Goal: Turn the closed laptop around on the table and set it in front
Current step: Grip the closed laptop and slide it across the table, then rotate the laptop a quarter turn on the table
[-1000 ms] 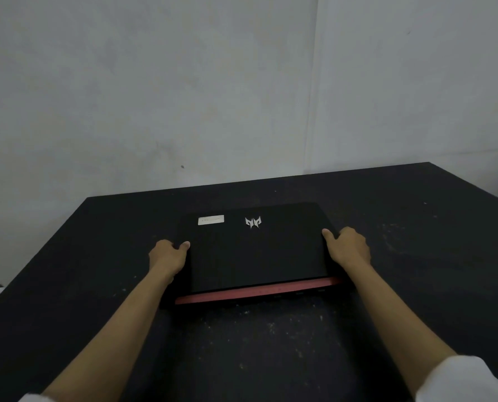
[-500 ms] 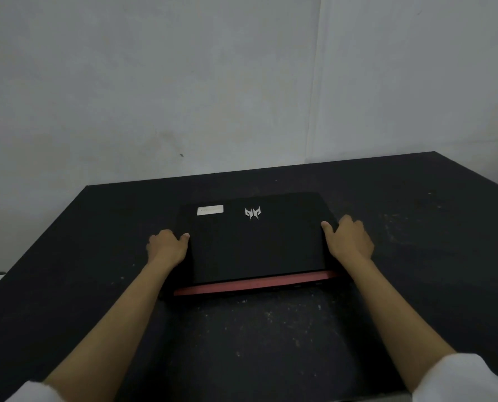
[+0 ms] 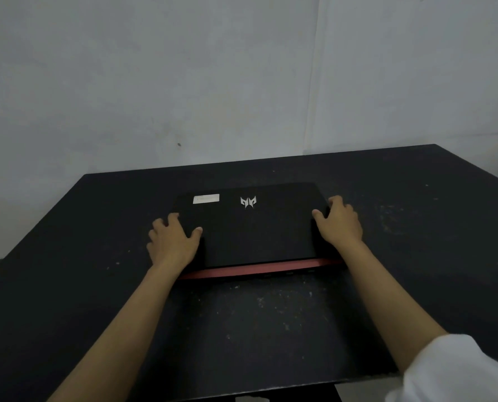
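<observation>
A closed black laptop (image 3: 256, 227) lies flat on the black table (image 3: 82, 285), its red rear edge toward me and its silver logo and white sticker on the far part of the lid. My left hand (image 3: 173, 242) grips the laptop's left side, thumb on the lid and fingers spread over the edge. On the right side, my right hand (image 3: 339, 223) holds the laptop, thumb on top and fingers curled around the edge.
Pale walls stand behind the table, with a corner seam at the upper right. White specks mark the tabletop in front of the laptop. The table's near edge runs along the bottom of the view.
Both hands have shifted farther along the laptop's sides, and the fingers have spread more over the edges. The laptop has hardly moved on the table.
</observation>
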